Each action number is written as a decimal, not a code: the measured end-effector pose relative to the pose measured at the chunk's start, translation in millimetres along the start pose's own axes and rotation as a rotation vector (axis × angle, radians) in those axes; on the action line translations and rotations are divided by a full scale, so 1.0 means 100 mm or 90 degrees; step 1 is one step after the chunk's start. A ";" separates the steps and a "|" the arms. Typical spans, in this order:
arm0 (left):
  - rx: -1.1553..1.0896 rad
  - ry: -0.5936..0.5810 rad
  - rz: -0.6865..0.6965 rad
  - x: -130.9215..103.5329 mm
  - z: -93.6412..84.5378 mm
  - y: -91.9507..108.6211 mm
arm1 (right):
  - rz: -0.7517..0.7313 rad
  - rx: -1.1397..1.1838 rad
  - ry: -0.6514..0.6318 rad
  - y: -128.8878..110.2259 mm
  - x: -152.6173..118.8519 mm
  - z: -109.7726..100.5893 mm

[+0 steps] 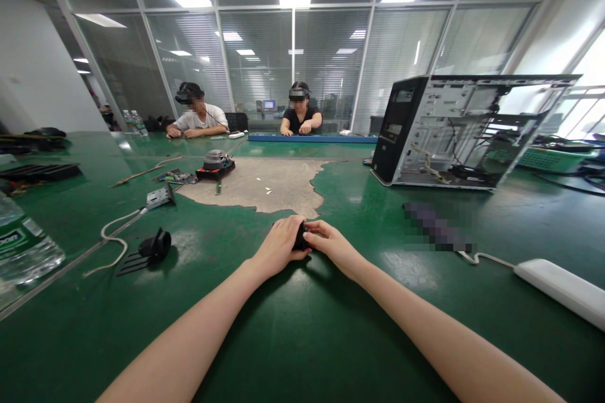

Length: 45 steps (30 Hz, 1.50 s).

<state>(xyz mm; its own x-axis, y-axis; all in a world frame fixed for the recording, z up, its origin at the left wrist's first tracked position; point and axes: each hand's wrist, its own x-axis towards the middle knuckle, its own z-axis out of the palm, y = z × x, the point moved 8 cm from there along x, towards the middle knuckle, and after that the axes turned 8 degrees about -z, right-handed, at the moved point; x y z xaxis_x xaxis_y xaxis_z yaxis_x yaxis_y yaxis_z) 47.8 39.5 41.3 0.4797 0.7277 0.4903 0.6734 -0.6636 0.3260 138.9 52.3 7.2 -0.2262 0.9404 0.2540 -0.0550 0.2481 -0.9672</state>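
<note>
Both arms reach forward over the green tabletop (293, 334), and the hands meet near the middle of the view. My left hand (283, 239) is closed around a small black part (300, 238), mostly covered by the fingers, so its kind cannot be made out. From the other side, my right hand (331, 242) pinches the same part's edge between thumb and fingers. A bare, worn patch (288, 186) in the table covering lies just beyond the hands. Off to the left stands a black plastic piece with long prongs (154, 249).
An opened computer case (454, 138) stands at the right, near a white power strip (562, 289). Leftward are a heatsink fan (216, 164), a metal bracket with a cable (159, 197) and a water bottle (28, 242). Two people (302, 116) sit across the table.
</note>
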 end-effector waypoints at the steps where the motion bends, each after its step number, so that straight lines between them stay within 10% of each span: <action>1: 0.003 -0.001 -0.002 0.00 0.00 0.00 | 0.000 0.011 -0.014 -0.01 0.00 0.02; 45: -0.004 -0.002 -0.009 0.01 0.01 -0.01 | -0.010 0.023 -0.013 -0.02 -0.02 0.01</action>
<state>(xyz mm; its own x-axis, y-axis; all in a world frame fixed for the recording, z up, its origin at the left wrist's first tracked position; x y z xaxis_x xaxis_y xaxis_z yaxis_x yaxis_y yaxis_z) 47.7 40.6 40.8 0.4719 0.7380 0.4823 0.6767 -0.6539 0.3385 138.1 49.3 8.4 -0.2443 0.9316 0.2691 -0.0933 0.2536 -0.9628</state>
